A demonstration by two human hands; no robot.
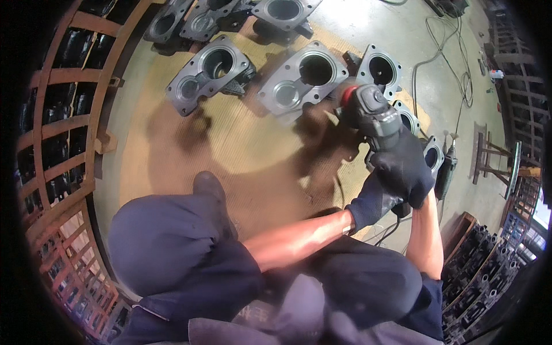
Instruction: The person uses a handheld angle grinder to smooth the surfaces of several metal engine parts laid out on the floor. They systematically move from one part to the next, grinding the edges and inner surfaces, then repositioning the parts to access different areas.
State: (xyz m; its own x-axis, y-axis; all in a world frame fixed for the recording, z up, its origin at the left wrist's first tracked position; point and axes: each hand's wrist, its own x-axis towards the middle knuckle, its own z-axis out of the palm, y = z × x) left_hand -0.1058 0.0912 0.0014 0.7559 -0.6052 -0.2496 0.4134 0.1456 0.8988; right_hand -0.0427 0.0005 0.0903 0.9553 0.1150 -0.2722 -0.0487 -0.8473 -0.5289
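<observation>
Both my gloved hands are closed on a dark angle grinder (379, 118). My right hand (407, 169) wraps its body from above. My left hand (371, 202) grips lower, towards the rear, partly hidden behind the right. The grinder's reddish disc (348, 95) sits by the right edge of a grey metal casting (287, 92) with a large round bore; whether they touch I cannot tell. Just beyond the grinder's head stands another flanged casting (365, 72). Further castings, one with a visible flange (432, 154), are partly covered by my hands and the tool.
A similar casting (188, 89) stands to the left, with several more along the far edge of the tan ribbed mat (230, 144). A straight grinder (447, 172) is at right, near cables (440, 52). Wooden crate slats (63, 123) line the left; stacked dark parts (477, 276) are lower right.
</observation>
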